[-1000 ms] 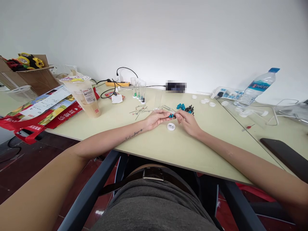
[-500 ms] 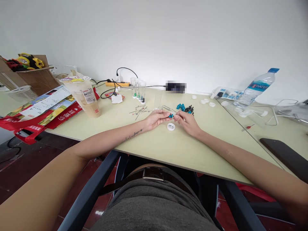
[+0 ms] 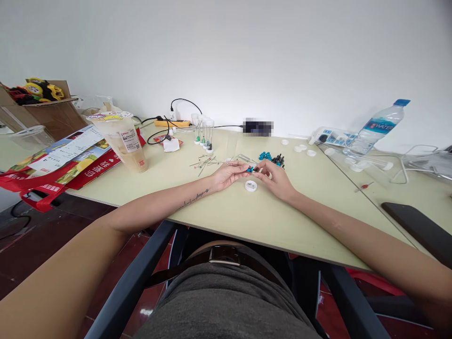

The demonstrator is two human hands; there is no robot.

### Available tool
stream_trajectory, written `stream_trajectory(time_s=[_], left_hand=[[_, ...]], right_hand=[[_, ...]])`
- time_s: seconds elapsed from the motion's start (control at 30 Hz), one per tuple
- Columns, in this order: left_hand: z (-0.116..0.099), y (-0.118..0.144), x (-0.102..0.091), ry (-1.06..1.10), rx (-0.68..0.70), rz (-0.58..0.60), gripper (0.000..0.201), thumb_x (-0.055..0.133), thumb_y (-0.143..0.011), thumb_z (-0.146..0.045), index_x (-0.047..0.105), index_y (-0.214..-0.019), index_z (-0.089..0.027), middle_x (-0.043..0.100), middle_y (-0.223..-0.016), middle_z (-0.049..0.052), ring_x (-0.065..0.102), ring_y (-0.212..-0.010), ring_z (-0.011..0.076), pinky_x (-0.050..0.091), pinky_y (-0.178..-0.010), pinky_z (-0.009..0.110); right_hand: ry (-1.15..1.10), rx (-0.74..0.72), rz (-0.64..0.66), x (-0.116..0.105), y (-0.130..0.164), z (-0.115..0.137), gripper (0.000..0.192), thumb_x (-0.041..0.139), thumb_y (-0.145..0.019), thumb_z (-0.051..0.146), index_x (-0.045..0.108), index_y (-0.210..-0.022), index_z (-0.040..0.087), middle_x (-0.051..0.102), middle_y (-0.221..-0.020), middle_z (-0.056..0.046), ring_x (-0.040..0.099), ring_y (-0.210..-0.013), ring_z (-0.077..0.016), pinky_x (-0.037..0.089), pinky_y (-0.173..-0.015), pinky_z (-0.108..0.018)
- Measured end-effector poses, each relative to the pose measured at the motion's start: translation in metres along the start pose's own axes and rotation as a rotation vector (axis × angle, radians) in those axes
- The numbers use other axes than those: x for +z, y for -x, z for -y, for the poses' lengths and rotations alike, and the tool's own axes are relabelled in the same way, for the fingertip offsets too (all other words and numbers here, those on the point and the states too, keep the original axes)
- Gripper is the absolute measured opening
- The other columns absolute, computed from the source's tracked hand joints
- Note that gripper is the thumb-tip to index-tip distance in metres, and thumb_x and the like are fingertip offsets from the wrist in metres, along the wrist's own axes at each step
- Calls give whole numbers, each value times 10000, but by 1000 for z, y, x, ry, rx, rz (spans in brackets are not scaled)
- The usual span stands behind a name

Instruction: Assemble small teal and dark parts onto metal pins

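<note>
Pinching with both hands, the person works low over the pale green table (image 3: 247,216) in the head view. The left hand (image 3: 228,174) has its fingertips closed on a thin pin (image 3: 237,164), whose long axis runs roughly left to right, its blue head (image 3: 250,169) pointing right toward the other hand. The right hand (image 3: 277,181) meets it there, fingers curled and closed on that blue head; how firmly it grips I cannot tell at this size. The pin sits between the two hands, just above the table and just beyond a white cap (image 3: 250,186).

Doing this well probably means keeping the pin level and both wrists resting on the table, so the small head stays steady.

Farther off lie loose pins (image 3: 205,163), a heap of blue beads (image 3: 265,156) beside black beads (image 3: 278,160), and upright clear tubes (image 3: 204,132).
</note>
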State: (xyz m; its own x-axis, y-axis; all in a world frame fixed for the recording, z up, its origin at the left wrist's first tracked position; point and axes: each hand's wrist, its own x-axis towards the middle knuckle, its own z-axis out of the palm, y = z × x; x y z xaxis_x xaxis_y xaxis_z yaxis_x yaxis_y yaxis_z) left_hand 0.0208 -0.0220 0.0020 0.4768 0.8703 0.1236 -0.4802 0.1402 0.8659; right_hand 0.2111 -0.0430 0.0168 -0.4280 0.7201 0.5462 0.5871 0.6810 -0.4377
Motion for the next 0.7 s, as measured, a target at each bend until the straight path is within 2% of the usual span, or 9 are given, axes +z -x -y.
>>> stream_trajectory(time_s=[0.07, 0.23, 0.43, 0.6, 0.7], left_hand=[[0, 0, 0, 2, 4, -4, 103, 675, -683, -131, 654, -771, -82, 634, -765, 35, 619, -746, 89, 457, -859, 262], [1, -1, -1, -5, -6, 28, 105, 677, -681, -137, 651, -765, -81, 641, -769, 42, 619, -756, 98, 460, -858, 265], [2, -2, -2, 11, 6, 2, 119, 677, -680, -132, 651, -780, -74, 638, -769, 41, 622, -760, 101, 463, -856, 260], [-1, 1, 2, 0, -17, 27, 98, 670, -686, -123, 646, -768, -73, 643, -758, 44, 622, -760, 106, 464, -858, 274], [0, 0, 1, -1, -12, 21, 102, 669, -687, -126, 649, -772, -73, 642, -762, 45, 623, -763, 107, 470, -837, 259]], right_hand=[[2, -8, -32, 0, 0, 0, 266, 493, -831, 470, 510, -895, 212, 589, -803, -21, 500, -640, -146, 377, -616, -287], [-8, 19, 44, 0, 0, -1, 311, 387, -889, 446, 517, -745, 202, 559, -673, -6, 478, -578, -133, 353, -568, -273], [1, -19, -45, 1, 0, -3, 266, 510, -826, 461, 506, -886, 202, 588, -800, -18, 500, -632, -135, 376, -606, -274], [0, 11, 50, -1, 1, -1, 369, 368, -898, 451, 529, -691, 192, 538, -616, -1, 478, -566, -124, 348, -565, -266], [-7, 17, 35, -1, 1, -2, 338, 398, -882, 467, 525, -727, 195, 558, -651, -4, 474, -561, -124, 349, -552, -267]])
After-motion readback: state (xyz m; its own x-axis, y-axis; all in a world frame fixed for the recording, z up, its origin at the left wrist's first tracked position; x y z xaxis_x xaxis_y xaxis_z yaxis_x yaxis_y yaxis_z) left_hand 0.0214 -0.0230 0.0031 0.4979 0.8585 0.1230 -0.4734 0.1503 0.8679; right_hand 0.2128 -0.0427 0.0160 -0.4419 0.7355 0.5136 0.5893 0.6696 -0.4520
